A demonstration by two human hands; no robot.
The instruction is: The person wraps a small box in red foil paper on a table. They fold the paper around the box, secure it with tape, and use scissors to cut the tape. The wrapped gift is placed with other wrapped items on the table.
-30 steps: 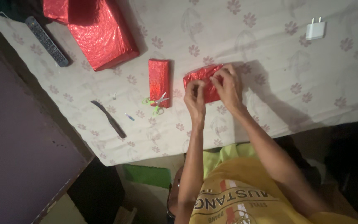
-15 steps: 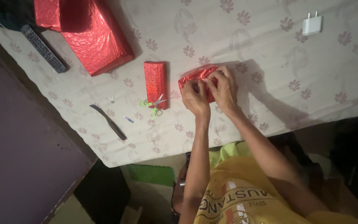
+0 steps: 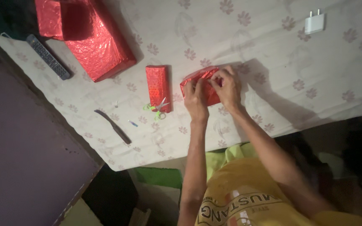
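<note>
1. Since the earlier frame, both hands have stayed on the small red parcel (image 3: 202,83), with the left hand (image 3: 196,98) now flatter over its near edge.
2. Left hand and right hand (image 3: 228,87) press and pinch the foil closed; the parcel lies on the flowered desk (image 3: 273,54).
3. Folding seems in hand; the next move probably needs a firm crease.
4. Scissors (image 3: 158,108) and a second wrapped box (image 3: 157,87) lie just left, not in the way.

Scissors (image 3: 158,108) seemingly overlap small parcel (image 3: 158,87).
</note>
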